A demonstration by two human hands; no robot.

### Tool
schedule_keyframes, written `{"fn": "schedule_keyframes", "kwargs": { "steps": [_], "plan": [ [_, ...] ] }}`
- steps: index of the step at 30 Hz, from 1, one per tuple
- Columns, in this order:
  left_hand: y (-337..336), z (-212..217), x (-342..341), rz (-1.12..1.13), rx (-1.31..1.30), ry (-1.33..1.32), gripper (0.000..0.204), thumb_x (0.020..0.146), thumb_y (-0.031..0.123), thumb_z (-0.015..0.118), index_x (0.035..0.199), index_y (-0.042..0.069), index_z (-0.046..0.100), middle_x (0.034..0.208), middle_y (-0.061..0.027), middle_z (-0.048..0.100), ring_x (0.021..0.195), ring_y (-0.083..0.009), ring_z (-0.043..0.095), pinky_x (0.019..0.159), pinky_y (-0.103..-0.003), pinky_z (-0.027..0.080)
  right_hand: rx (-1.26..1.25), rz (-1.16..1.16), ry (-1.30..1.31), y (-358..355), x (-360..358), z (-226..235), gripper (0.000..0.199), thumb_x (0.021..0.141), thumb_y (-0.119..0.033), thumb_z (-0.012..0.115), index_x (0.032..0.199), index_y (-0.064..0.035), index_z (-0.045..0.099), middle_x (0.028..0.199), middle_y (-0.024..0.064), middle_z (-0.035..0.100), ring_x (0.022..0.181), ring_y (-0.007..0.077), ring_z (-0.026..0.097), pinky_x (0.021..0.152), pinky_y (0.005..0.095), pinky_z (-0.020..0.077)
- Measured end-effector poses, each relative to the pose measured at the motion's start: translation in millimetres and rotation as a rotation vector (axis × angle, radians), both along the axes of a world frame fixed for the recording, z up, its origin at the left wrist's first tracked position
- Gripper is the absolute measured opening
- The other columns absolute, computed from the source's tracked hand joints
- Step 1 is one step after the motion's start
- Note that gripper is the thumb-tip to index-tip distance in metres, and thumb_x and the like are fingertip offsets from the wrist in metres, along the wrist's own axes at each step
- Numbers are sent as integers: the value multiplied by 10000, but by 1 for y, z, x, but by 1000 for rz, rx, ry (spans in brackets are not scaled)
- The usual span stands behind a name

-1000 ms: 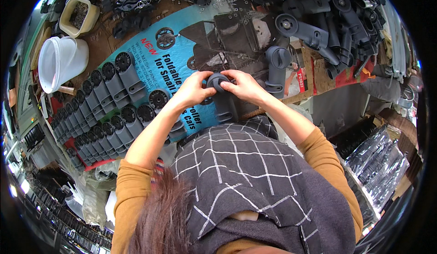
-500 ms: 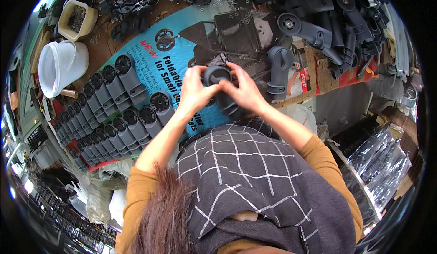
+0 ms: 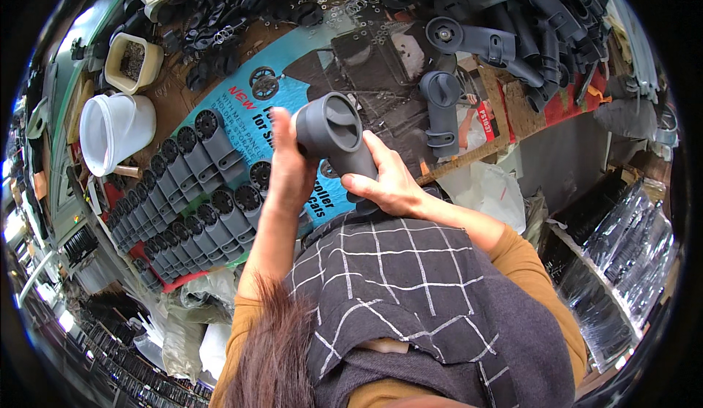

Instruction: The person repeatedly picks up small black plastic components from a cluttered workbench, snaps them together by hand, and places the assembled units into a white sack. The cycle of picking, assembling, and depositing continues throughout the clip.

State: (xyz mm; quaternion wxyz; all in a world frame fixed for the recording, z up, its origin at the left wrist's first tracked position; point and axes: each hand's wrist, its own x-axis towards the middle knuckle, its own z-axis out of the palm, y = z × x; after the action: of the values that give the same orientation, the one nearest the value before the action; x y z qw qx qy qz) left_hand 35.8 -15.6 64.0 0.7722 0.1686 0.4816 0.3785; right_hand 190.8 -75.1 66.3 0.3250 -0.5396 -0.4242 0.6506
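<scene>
Currently | right hand: gripping grey fitting | left hand: beside its head, grip unclear

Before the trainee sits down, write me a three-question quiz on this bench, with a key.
1. True or false: the white bucket is to the left of the blue printed sheet.

2. Which hand is wrapped around the stem of the held gray part?

3. Choose one. Seen from the person's side, the rows of gray parts lie:
A) to the right of the held gray part
B) to the left of the held gray part
C) straight beyond the held gray part

Key: 1. True. 2. The right hand. 3. B.
</scene>
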Motion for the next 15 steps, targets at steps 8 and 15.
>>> {"fn": "schedule_keyframes", "kwargs": {
  "steps": [8,15],
  "plan": [
    [-11,-12,15,127,134,3,520,1002,431,337,1070,-20,588,945,-89,651,852,-170,618,821,-305,479,25,-36,-137,3,2,4,678,768,-439,677,1237,-24,416,971,205,614,858,326,626,785,428,482],
    [-20,-9,26,13,253,81,527,1004,415,341,1059,-38,605,953,-97,644,839,-157,598,803,-279,460,751,-84,-612,19,18,-6,312,921,-345,534,742,-90,527,753,59,573,710,288,483,665,410,376]
  ]
}}
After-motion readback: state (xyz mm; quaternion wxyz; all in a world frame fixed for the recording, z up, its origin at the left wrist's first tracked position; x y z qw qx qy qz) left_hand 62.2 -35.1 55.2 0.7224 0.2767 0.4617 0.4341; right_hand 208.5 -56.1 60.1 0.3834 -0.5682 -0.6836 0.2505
